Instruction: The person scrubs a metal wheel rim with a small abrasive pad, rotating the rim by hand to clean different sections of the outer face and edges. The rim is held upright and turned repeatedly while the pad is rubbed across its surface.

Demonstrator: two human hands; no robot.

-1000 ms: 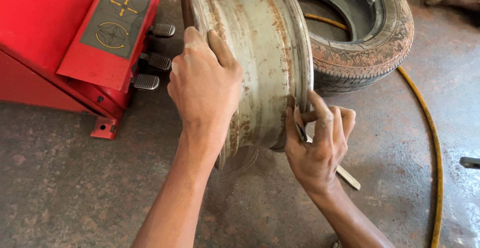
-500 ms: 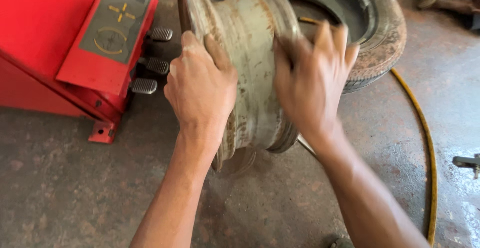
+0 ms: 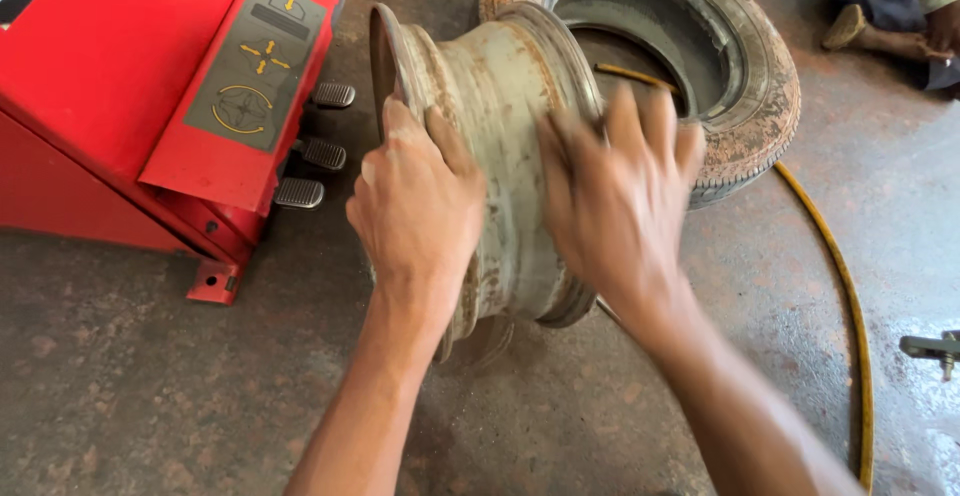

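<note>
On the stained concrete floor, between the red tyre-changing machine and the worn black tyre, the bare, rusty grey steel wheel rim stands on edge, seemingly being steadied for turning, left hand curled over its flange, blurred right hand fingers spread on the barrel.

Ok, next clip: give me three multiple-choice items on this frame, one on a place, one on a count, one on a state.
1. Where does the tyre lie?
A. flat on the floor behind the rim
B. mounted on the rim
C. on top of the red machine

2. How many foot pedals show on the red machine?
A. one
B. three
C. five

3. How does the bare metal rim stand?
A. flat on the floor
B. lifted clear into the air
C. upright on its edge, held

Answers:
1 A, it lies flat past the rim, its hole empty.
2 B, three pedals stick out in a row.
3 C, the left hand grips its near flange and the blurred right hand lies on its barrel.
</note>
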